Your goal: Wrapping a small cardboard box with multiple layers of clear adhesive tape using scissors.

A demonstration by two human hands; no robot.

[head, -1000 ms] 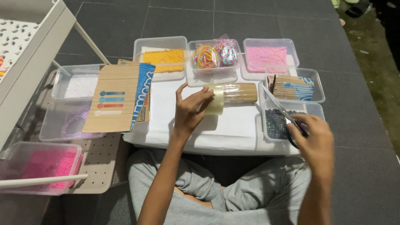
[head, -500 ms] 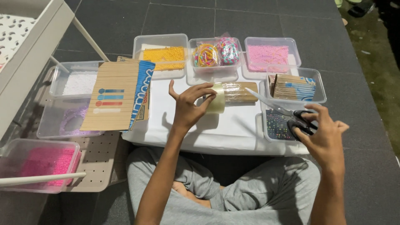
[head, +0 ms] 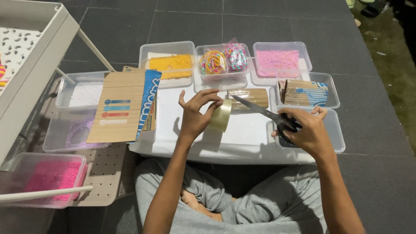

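My left hand [head: 197,113] grips a roll of clear tape [head: 221,115] over the white board [head: 173,104] on my lap, fingers curled round its rim. My right hand [head: 305,130] holds black-handled scissors [head: 264,112], whose blades point left toward the tape roll and stop just short of it. Behind the blades lies a bundle of wooden sticks in clear wrap [head: 251,96].
Clear tubs ring the board: yellow beads [head: 171,65], coloured bracelets [head: 223,60], pink beads [head: 277,60], small cardboard pieces [head: 305,92], white beads [head: 84,93]. A cardboard card with coloured bars [head: 123,106] leans at the left. A pink bead tub [head: 43,177] sits near a white rack [head: 26,56].
My right hand lifted the scissors from the right-hand tub and swung the blades left toward the tape. My left hand stayed on the tape roll and turned it.
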